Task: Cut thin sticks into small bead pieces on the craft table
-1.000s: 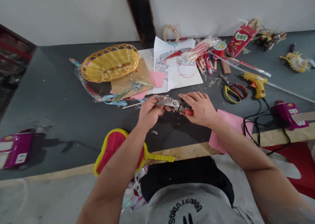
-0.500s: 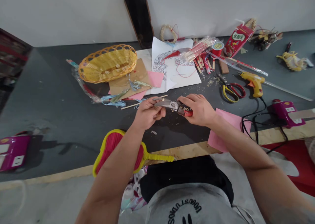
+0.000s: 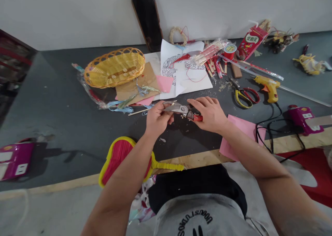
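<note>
Red-handled pruning shears (image 3: 183,110) are held over the middle of the dark table, blades pointing left. My right hand (image 3: 209,114) is wrapped round their handles. My left hand (image 3: 158,118) is closed on a thin pale stick (image 3: 174,102), whose short end shows at the blades. Its fingers lie close beside the blade tips. Small pale bits are scattered on the table below the shears. Under my left forearm lies a pink and yellow fan-shaped piece (image 3: 118,156), its yellow handle toward the table edge.
A yellow wicker basket (image 3: 115,70), papers (image 3: 198,78) and a leaning phone (image 3: 147,21) are behind my hands. To the right are scissors (image 3: 243,94), a yellow glue gun (image 3: 268,87) with a black cable, pink paper (image 3: 240,134) and a purple box (image 3: 302,118).
My left hand has turned slightly and shifted a little right, its fingers drawn in more. The stick's visible end beyond the blades looks shorter. My right hand still grips the shears.
</note>
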Action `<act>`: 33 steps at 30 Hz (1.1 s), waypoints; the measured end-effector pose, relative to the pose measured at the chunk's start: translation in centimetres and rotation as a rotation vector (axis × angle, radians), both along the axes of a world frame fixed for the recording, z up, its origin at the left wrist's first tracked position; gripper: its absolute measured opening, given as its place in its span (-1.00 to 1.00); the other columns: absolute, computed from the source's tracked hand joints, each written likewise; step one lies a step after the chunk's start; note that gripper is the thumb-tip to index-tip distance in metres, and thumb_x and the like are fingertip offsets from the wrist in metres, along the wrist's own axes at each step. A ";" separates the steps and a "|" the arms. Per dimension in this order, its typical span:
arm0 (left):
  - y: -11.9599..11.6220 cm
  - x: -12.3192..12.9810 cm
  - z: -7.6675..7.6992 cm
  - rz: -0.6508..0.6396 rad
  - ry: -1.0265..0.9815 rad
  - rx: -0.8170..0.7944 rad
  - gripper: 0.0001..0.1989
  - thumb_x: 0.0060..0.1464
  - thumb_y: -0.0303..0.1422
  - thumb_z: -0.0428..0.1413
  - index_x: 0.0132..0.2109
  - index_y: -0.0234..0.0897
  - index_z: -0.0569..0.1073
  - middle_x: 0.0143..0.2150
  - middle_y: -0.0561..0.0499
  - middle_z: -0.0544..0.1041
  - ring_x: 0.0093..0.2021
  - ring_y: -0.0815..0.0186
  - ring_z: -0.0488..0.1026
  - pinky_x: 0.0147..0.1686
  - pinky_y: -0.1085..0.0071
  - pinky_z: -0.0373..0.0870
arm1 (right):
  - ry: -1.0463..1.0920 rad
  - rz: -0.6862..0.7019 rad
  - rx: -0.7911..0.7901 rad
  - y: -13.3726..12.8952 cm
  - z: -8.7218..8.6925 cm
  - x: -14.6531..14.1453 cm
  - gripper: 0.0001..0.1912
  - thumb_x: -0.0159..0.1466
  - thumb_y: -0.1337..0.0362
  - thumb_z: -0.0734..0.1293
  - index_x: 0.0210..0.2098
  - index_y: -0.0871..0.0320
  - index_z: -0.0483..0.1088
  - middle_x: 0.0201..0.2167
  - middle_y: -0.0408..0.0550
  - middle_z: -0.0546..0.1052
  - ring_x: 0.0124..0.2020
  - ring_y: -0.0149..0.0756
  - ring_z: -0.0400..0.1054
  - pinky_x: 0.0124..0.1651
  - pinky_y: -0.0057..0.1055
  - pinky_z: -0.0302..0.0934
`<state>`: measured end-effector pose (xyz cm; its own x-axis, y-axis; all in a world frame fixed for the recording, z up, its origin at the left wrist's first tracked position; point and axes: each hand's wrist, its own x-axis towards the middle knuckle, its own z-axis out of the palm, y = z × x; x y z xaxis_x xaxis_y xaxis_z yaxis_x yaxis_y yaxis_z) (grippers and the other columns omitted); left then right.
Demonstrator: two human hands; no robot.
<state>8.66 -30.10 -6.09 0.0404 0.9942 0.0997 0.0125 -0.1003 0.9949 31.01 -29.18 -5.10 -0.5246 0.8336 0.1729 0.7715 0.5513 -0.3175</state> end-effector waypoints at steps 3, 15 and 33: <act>0.0 -0.1 0.1 -0.050 0.012 0.002 -0.83 0.12 -0.33 0.24 -0.41 -0.29 0.54 -0.59 0.05 0.47 -0.67 0.46 0.32 -0.66 0.53 0.23 | 0.002 0.019 -0.024 0.1 0.2 0.1 -0.34 0.20 0.19 0.38 0.29 0.10 0.30 0.10 0.13 0.50 0.07 0.04 0.34 0.13 -0.05 0.13; 0.1 -0.1 -0.5 -0.077 -0.085 -0.032 -0.75 0.15 -0.20 0.26 -0.34 -0.31 0.52 -0.43 -0.02 0.60 -0.69 0.50 0.29 -0.71 0.53 0.20 | 0.008 0.011 -0.077 0.0 0.0 -0.2 -0.43 0.19 0.24 0.34 0.20 0.13 0.39 -0.04 0.10 0.53 -0.04 -0.05 0.39 0.02 -0.18 0.16; 0.0 -0.1 -0.3 -0.070 -0.104 -0.075 -0.85 0.10 -0.34 0.24 -0.36 -0.30 0.45 -0.47 0.01 0.60 -0.70 0.50 0.28 -0.70 0.54 0.23 | 0.022 0.033 -0.039 0.3 0.0 0.2 -0.36 0.19 0.22 0.36 0.27 0.10 0.33 0.05 0.11 0.49 0.05 0.00 0.33 0.11 -0.11 0.14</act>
<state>8.52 -30.09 -6.35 0.1028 0.9942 0.0326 -0.0958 -0.0227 0.9951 31.20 -28.87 -5.12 -0.5483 0.8222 0.1526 0.7455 0.5633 -0.3563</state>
